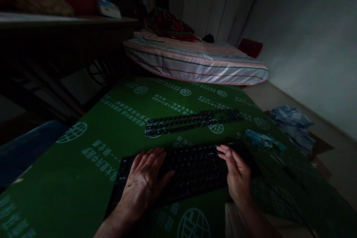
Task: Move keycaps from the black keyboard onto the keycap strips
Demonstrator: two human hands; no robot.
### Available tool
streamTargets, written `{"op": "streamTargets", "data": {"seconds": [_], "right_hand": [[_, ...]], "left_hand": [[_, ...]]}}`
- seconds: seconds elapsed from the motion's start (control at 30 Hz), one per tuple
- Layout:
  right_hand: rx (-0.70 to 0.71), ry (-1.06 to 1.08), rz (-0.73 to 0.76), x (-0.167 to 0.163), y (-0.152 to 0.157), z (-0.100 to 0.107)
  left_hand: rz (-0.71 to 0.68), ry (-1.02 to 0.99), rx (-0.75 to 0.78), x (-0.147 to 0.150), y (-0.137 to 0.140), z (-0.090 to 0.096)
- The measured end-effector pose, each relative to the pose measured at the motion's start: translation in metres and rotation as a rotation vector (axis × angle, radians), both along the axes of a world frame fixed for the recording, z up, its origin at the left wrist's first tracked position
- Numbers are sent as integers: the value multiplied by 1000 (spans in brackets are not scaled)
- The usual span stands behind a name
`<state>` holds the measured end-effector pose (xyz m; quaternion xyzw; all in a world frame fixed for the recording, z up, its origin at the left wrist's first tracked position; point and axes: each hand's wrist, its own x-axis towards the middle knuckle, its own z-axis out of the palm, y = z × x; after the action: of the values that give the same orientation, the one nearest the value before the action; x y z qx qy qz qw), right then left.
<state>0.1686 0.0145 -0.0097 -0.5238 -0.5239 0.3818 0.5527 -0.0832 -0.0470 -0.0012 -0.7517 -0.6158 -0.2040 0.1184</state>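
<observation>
The keyboard [192, 169] is black, low and wide, with dark keys that barely stand out in the dim light; any lettering on them is too faint to read. It lies flat on a green cover [111, 126] printed with pale globe marks and lines of script, and sits at a slight slant, its far end toward the right.

The left hand [143, 180] rests palm down on the keyboard's left portion, fingers spread and laid flat across the keys. It is not closed round anything; it presses or rests from above only. The keyboard's left edge shows just outside this hand, and the body of the keyboard runs away from it to the right.

The right hand [237, 173] lies on the right portion, palm angled inward, fingers extended toward the far edge of the keys. It too is loose and unclenched, holding nothing. The bulk of the keyboard lies between the two hands and under both.

Beyond the fingertips, apart from the keyboard, lies a long black perforated frame [195, 121], flat on the same cover. To the right of the right hand sits a crumpled bluish cloth [263, 139], near the keyboard's end. A thin dark cable [281, 193] trails across the cover on that side.
</observation>
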Motion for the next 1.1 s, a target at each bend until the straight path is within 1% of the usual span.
{"op": "streamTargets", "data": {"seconds": [0.13,0.27,0.33,0.43,0.5,0.53,0.63,0.77,0.83,0.9,0.97,1.1], "right_hand": [[25,-33,7,0,0,-4],[85,-71,13,-2,-1,-2],[144,-128,32,-2,-1,1],[282,-258,99,-1,7,9],[337,-362,145,0,21,16],[342,-418,160,0,30,18],[383,-553,182,-2,68,21],[462,-756,195,-13,124,11],[481,-861,192,-21,146,4],[461,-969,211,-30,163,-1],[411,-1062,221,-37,173,-2],[255,-1220,255,-48,182,5]], "left_hand": [[2,-6,25,-2,0,-1],[9,-24,36,-4,0,-4],[10,-25,40,-5,0,-7],[11,-17,63,-7,0,-11],[13,-4,78,-8,0,-13],[10,6,85,-8,0,-14],[-1,42,94,-9,-1,-16],[21,35,116,-10,-2,-22],[26,40,122,-10,-3,-23],[4,74,130,-11,-3,-20],[-18,110,146,-12,-2,-15],[-18,145,167,-10,-2,-6]]}}
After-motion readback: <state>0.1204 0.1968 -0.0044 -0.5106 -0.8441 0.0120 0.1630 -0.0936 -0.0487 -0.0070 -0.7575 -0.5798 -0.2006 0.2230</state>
